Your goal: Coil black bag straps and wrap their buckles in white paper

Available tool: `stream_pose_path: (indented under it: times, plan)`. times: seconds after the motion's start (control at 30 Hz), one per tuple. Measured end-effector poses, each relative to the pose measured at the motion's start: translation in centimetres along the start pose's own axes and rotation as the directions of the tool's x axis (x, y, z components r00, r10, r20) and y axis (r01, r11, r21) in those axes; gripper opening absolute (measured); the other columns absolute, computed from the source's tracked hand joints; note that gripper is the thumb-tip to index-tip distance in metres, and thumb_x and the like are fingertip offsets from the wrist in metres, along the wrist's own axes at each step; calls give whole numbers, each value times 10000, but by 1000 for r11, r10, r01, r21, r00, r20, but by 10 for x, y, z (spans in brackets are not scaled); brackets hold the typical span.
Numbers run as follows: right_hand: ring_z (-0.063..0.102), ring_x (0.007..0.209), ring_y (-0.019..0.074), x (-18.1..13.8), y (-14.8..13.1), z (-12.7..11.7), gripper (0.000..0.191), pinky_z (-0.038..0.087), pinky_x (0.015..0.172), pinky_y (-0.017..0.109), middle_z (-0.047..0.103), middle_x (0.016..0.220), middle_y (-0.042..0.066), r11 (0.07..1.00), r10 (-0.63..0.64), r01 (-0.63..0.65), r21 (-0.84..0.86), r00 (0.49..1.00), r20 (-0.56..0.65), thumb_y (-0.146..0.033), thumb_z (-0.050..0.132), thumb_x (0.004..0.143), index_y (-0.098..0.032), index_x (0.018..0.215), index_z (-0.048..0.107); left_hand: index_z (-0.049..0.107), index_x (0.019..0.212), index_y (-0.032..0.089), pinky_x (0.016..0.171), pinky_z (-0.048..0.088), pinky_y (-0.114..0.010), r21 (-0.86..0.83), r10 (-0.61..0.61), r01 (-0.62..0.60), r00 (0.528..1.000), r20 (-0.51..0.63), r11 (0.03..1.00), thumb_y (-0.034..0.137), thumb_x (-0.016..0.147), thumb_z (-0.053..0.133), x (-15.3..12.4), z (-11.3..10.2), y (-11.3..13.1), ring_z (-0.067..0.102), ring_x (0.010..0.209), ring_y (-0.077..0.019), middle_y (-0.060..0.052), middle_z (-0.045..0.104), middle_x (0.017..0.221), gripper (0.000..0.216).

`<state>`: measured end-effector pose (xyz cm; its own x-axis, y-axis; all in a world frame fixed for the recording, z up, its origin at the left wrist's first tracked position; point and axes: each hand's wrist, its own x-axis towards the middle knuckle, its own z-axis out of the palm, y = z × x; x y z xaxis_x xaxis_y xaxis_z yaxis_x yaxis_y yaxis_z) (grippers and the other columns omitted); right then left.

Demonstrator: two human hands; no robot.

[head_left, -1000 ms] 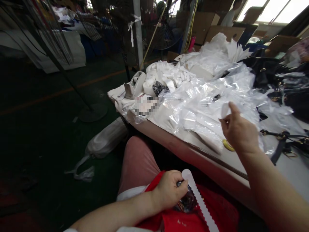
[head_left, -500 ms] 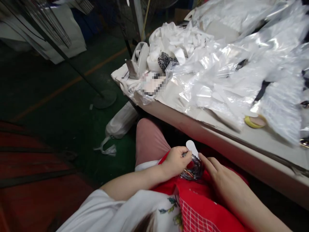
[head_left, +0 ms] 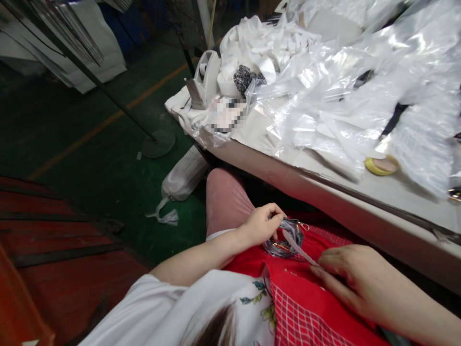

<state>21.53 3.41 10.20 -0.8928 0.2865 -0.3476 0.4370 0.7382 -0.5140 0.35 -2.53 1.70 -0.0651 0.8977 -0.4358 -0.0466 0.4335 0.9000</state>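
Over my lap, my left hand [head_left: 262, 225] pinches the upper edge of a coiled dark, shiny strap [head_left: 296, 231] with gold-coloured clips. The coil rests against the red checked apron [head_left: 306, 307]. A narrow white strip [head_left: 298, 248] runs from the coil down to my right hand [head_left: 355, 274]. The fingers of my right hand are closed on the strip's lower end. Where the strip meets the coil is partly hard to make out.
A table [head_left: 266, 168] edge runs just beyond my knees. On it lie clear plastic bags [head_left: 324, 105], a yellow tape roll [head_left: 382, 166], a tape dispenser [head_left: 205, 79] and white straps [head_left: 259, 38]. A white bundle [head_left: 183, 175] lies on the green floor.
My right hand has moved right and toward my body, drawing the white strip's end away from the coil. My left hand stays at the coil, and a gold clip now shows at its top right.
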Motion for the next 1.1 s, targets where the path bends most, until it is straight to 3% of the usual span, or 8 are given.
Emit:
stream_pose_path:
  times: [0.2, 0.37, 0.47, 0.57, 0.73, 0.87, 1.0, 1.1]
  plan:
    - [435, 392, 116, 18, -9, -2, 375, 177, 468, 294, 570, 468, -13, 980, 79, -81, -179, 997, -17, -288, 509, 890, -218, 524, 546, 611, 922, 157, 402, 385, -157, 103, 58, -59, 998, 17, 993, 310, 877, 504, -8, 1, 10, 531, 416, -77, 46, 565, 579, 192]
    - [527, 413, 131, 45, -24, -4, 305, 179, 473, 309, 634, 512, 36, 950, 153, -174, -257, 983, -99, -225, 516, 830, -188, 539, 598, 704, 1053, 168, 455, 432, -195, 293, 116, -121, 993, 33, 948, 309, 911, 450, -16, 1, 19, 582, 452, -95, -19, 715, 746, 323]
    - [611, 459, 179, 63, -24, 5, 370, 206, 475, 317, 675, 543, 77, 923, 189, -234, -307, 968, -167, -248, 472, 877, -184, 559, 649, 725, 1060, 170, 631, 519, -233, 342, 190, -188, 981, 30, 921, 291, 909, 459, -16, 3, 19, 680, 661, -141, -44, 756, 917, 329]
    - [663, 518, 213, 68, -20, 14, 388, 259, 479, 307, 716, 613, 87, 920, 216, -270, -285, 954, -207, -281, 451, 924, -194, 631, 689, 742, 1023, 150, 826, 513, -261, 342, 243, -227, 970, -3, 912, 262, 900, 479, -12, 4, 15, 692, 913, -180, -65, 754, 1008, 311]
    - [666, 588, 194, 45, -5, 9, 234, 359, 534, 285, 721, 694, 10, 975, 209, -220, -27, 954, -213, -372, 526, 910, -253, 773, 674, 748, 999, 133, 812, 496, -254, 331, 245, -227, 970, -13, 916, 216, 885, 491, -10, 0, 15, 683, 894, -174, -73, 755, 976, 293]
    - [645, 640, 171, 41, 10, 5, 222, 422, 594, 260, 715, 735, 4, 952, 251, -182, 247, 926, -283, -394, 543, 897, -249, 770, 653, 754, 952, 120, 754, 478, -247, 332, 265, -258, 964, 26, 907, 197, 880, 484, -10, -2, 22, 656, 830, -168, -77, 742, 903, 290]
    - [593, 646, 166, 60, 23, 11, 199, 432, 613, 257, 670, 689, 4, 856, 292, -103, 507, 905, -310, -368, 588, 836, -212, 729, 651, 727, 762, 130, 659, 436, -220, 323, 331, -339, 940, 80, 884, 281, 924, 471, -10, 2, 25, 601, 688, -132, -41, 693, 729, 339]
    - [511, 582, 137, 75, 37, 16, 269, 393, 558, 246, 586, 615, -11, 697, 321, -63, 714, 918, -232, -431, 645, 777, -180, 685, 617, 691, 689, 145, 642, 412, -214, 370, 360, -338, 933, 12, 865, 350, 879, 587, -9, 5, 22, 574, 647, -117, -15, 668, 680, 298]
